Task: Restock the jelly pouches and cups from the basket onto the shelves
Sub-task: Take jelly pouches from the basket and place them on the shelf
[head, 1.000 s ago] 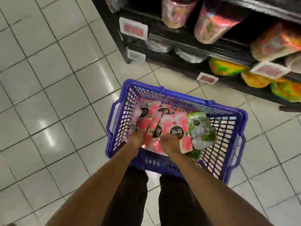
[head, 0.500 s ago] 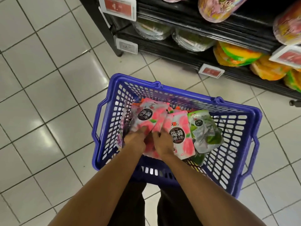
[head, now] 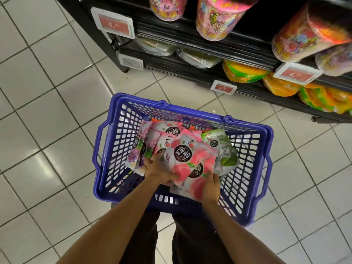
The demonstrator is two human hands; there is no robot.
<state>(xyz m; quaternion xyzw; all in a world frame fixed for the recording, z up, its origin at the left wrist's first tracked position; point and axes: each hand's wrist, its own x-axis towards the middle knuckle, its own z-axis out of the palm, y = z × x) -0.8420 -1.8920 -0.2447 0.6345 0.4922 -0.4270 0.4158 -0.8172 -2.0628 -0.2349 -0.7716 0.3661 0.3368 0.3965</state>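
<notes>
We look straight down into a blue plastic basket [head: 190, 109] that sits on the pale tiled floor [head: 47, 111], just in front of the black shelves [head: 200, 47]. Both of our hands are inside it. Our left hand [head: 159, 168] is curled over the lower left of a fanned bundle of pink peach pouches [head: 183, 154], its fingers wrapped round their bottom edges. Our right hand [head: 211, 184] grasps the lower right corner of the same bundle, thumb on the front of the foremost pouch. The bundle stands tilted up from the basket bottom, within the basket walls.

To the left of the bundle a purple pouch [head: 140, 149] leans against the basket's left wall, touching the pink ones. To the right a green pouch [head: 223, 152] lies slanted, its edge tucked just behind the pink stack.

On the shelves above, pink printed tubs [head: 217, 18] lie with their ends towards us, and an orange-red tub [head: 308, 35] lies further right. The lower shelf carries clear-wrapped packs [head: 198, 58] on the left and yellow-green bags [head: 245, 72] on the right. Red price tags [head: 114, 25] hang on the shelf edges. Our dark trousers [head: 190, 242] show below the basket, between our forearms.
</notes>
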